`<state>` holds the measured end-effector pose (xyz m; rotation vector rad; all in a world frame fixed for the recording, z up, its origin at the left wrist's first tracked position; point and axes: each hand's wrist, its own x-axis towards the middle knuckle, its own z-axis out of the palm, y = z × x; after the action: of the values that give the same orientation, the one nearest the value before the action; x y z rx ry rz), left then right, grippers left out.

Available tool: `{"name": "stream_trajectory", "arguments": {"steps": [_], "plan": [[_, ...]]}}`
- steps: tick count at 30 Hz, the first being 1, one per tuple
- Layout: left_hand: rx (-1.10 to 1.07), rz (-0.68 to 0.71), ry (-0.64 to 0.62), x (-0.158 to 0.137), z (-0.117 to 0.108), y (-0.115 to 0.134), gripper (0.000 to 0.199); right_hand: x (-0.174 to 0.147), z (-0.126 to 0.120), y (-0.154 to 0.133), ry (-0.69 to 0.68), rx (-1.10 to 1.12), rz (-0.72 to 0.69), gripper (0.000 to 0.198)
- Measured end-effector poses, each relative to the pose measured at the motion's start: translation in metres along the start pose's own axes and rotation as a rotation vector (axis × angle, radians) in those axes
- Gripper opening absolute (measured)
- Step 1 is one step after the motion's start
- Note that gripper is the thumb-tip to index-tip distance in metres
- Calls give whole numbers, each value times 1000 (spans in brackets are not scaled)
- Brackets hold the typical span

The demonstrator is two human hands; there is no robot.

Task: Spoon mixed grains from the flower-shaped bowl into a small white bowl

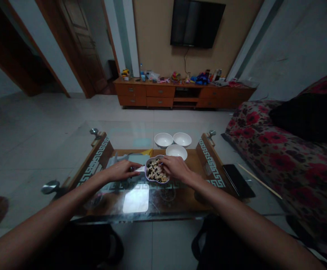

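Note:
A small bowl (150, 162) full of mixed light and dark pieces (154, 173) sits on the glass coffee table (163, 204). My right hand (176, 167) reaches into the bowl from the right, fingers bent over the pieces; whether it pinches any is hidden. My left hand (122, 170) rests flat on the glass just left of the bowl, fingertips near a small white thing at the rim. Three empty white bowls (163, 140) (182, 139) (176, 151) stand just beyond.
A dark phone (238, 180) lies at the table's right end, a thin stick (260, 181) beside it. A floral sofa (292, 157) with a black cushion is on the right. A cluttered wooden TV cabinet (180, 95) stands by the far wall.

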<state>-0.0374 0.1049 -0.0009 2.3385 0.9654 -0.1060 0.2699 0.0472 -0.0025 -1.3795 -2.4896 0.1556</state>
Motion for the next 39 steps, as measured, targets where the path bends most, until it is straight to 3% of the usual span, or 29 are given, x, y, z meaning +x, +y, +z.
{"name": "stream_trajectory", "arguments": {"steps": [5, 10, 13, 17, 21, 29, 39], "plan": [[-28, -8, 25, -3, -2, -3, 65, -8, -10, 15, 16, -8, 104, 23], [-29, -218, 50, -12, 2, -12, 83, -22, -14, 22, -7, 31, 79, 22], [-80, -283, 42, -15, 17, -12, 70, -29, -15, 25, -9, 71, 62, 20], [-139, -242, 61, -16, 30, -12, 40, -35, -15, 30, 21, 107, 60, 17], [-148, -210, 63, -19, 18, -30, 27, -38, -16, 33, 20, 102, 50, 16], [-47, -237, 212, -13, -6, -64, 35, -41, -15, 36, -2, 139, 80, 15], [42, -130, 212, 44, 2, -39, 51, -39, -14, 34, -23, 176, 110, 16]]}}
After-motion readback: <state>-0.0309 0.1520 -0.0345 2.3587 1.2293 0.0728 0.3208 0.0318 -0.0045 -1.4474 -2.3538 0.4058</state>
